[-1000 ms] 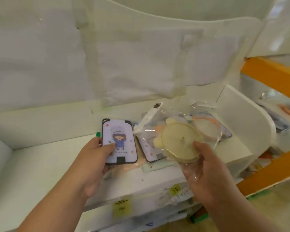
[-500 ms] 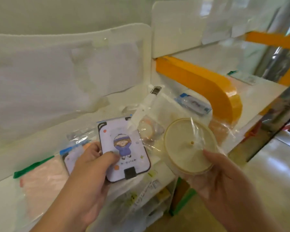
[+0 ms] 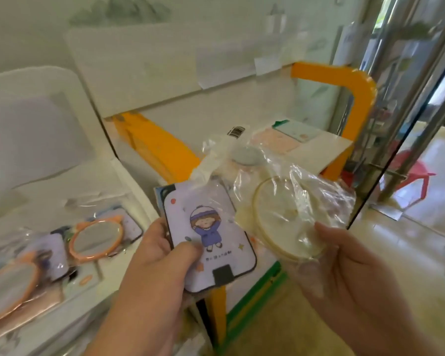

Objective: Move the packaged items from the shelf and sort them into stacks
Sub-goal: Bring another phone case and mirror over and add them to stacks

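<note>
My left hand [image 3: 159,255] grips a lilac card-shaped item [image 3: 211,237] printed with a cartoon child, thumb across its lower left face. My right hand [image 3: 344,263] pinches a clear plastic bag holding a round cream-coloured mirror [image 3: 285,219]; the bag's barcode header [image 3: 235,131] sticks up behind. Both items hang in the air in front of the orange-framed shelf [image 3: 357,83]. On the white shelf [image 3: 129,181] at the left lie more packaged items: an orange-rimmed mirror [image 3: 95,238] and lilac cards [image 3: 54,253].
On the orange-framed shelf's white board [image 3: 326,150] lie pink and pale flat packs [image 3: 280,140]. A glass door with metal poles [image 3: 406,104] stands at the right, a pink stool [image 3: 411,168] beyond it. Floor shows at the lower right.
The view has swung right, away from the white shelf toward the orange-framed shelf. Both hands keep hold of their items and have carried them along.
</note>
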Available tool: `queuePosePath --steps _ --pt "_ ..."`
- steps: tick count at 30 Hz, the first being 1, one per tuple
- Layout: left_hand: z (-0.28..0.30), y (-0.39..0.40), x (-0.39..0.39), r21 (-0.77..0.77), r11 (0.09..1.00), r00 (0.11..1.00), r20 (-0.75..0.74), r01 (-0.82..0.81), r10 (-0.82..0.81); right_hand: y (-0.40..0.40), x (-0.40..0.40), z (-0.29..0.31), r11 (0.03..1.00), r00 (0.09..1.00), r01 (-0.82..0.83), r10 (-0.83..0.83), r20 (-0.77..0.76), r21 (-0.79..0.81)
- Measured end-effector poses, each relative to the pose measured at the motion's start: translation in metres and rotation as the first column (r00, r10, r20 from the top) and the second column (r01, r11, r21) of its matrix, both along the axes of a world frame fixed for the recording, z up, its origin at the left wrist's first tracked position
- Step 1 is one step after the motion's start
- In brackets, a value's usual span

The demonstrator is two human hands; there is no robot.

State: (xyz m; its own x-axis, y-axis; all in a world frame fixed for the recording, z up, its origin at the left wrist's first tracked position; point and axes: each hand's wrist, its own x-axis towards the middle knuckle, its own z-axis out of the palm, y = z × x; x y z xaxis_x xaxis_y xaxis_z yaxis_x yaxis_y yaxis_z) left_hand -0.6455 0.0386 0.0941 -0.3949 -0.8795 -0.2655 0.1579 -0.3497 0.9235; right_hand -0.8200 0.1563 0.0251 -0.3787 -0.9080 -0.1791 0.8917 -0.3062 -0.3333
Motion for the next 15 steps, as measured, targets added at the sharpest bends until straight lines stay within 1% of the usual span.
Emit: queuePosePath --steps 1,2,3,4,5,6,7,9,10,13,15 --pt "-0.002 0.004 -0.017 0.014 1.000 1.000 0.007 -0.001 0.001 0.002 -0.022 0.007 0.995 0.999 -0.005 0.002 -0.033 -0.096" --pt "-0.005 0.008 -0.033 0.028 1.000 1.000 0.015 0.004 -0.004 -0.005 -0.033 0.014 0.998 0.998 -0.053 0.051 -0.038 -0.030" --pt "-0.009 0.012 -0.048 0.046 0.999 1.000 0.024 0.011 -0.013 -0.003 -0.046 0.022 0.999 0.996 -0.026 0.030 -0.081 0.044" --pt "-0.012 0.015 -0.062 0.070 0.997 0.999 0.039 0.021 -0.024 -0.005 -0.057 0.026 0.999 0.994 -0.002 0.007 -0.109 0.043" --pt "-0.014 0.017 -0.075 0.096 0.995 0.998 0.057 0.035 -0.041 -0.004 -0.067 0.028 1.000 0.994 0.001 0.002 -0.111 0.027" --pt "-0.016 0.017 -0.087 0.117 0.992 0.996 0.076 0.041 -0.050 -0.002 -0.080 0.028 1.000 0.997 -0.003 0.004 -0.082 0.018" --pt "-0.019 0.015 -0.099 0.137 0.990 0.995 0.094 0.031 -0.044 -0.003 -0.090 0.029 1.000 0.995 0.010 -0.007 -0.095 0.028" --pt "-0.027 0.010 -0.122 0.156 0.988 0.991 0.130 -0.010 -0.011 -0.010 -0.104 0.026 0.995 0.993 0.045 -0.035 -0.114 0.084" --pt "-0.031 0.007 -0.133 0.160 0.987 0.990 0.142 -0.027 0.004 -0.013 -0.113 0.022 0.990 0.994 0.063 -0.051 -0.095 0.128" --pt "-0.046 -0.007 -0.163 0.185 0.980 0.989 0.143 -0.067 0.041 -0.026 -0.140 0.015 0.990 0.998 0.054 -0.049 -0.045 0.133" --pt "-0.055 -0.018 -0.180 0.220 0.971 0.991 0.115 -0.091 0.066 -0.039 -0.157 0.013 0.987 0.997 0.056 -0.048 -0.061 0.149"
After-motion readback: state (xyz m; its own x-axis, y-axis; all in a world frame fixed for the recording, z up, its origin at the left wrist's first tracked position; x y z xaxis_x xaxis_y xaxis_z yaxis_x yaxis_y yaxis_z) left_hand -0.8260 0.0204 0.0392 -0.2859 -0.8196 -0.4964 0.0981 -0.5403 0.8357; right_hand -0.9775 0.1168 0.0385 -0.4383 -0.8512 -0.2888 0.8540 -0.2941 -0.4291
